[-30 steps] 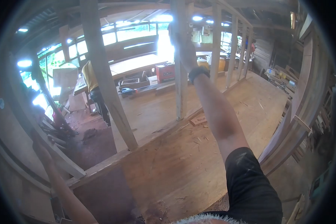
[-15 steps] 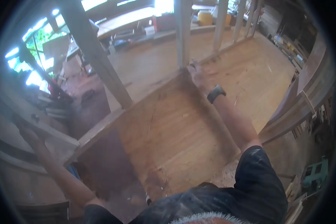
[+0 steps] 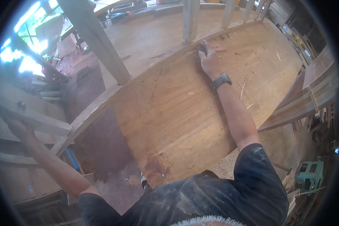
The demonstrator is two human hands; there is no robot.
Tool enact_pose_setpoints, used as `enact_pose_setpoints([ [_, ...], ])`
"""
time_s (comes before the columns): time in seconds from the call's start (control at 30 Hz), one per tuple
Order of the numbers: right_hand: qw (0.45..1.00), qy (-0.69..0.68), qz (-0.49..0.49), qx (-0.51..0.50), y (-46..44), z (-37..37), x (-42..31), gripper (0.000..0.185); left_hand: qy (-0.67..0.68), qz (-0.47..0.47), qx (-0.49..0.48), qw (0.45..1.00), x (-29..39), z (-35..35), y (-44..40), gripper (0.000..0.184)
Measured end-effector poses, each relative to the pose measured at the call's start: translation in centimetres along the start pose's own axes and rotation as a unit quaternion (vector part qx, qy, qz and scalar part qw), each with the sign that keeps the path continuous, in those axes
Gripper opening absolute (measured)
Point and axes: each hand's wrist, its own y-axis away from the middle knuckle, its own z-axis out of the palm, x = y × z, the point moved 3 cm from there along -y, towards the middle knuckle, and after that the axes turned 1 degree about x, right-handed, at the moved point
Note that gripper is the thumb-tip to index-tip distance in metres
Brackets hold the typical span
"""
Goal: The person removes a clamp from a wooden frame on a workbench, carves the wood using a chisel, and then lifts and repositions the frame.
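Observation:
A wooden frame with several upright posts stands on a broad plywood sheet (image 3: 169, 105). My right hand (image 3: 210, 58), with a watch on the wrist, is at the frame's long bottom rail (image 3: 154, 67), just right of a post (image 3: 191, 22). Its fingers are bent together at the rail; what they hold, if anything, is too small to make out. At the far left my left hand (image 3: 17, 126) is against the end board (image 3: 45, 122) of the frame. Its fingers are dim and partly hidden, so its grip is unclear.
Another slanting post (image 3: 96, 41) rises left of centre. Splinters lie on the plywood. Curved boards (image 3: 301, 109) and stacked timber stand at the right, with a green machine (image 3: 309, 175) at the lower right. A reddish-brown floor (image 3: 109, 147) shows at the left.
My right hand has come down from high on a post to the bottom rail. The view has tilted downward, and my left hand stays by the board at the left.

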Motion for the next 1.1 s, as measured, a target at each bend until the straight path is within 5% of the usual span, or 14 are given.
enact_pose_setpoints([
  [1.1, 0.998, 0.052, -0.017, -0.004, 0.2, -0.1, -1.0, 0.059, 0.028, 0.021, 0.023, 0.999, 0.3, -0.4, 0.2, 0.066],
])
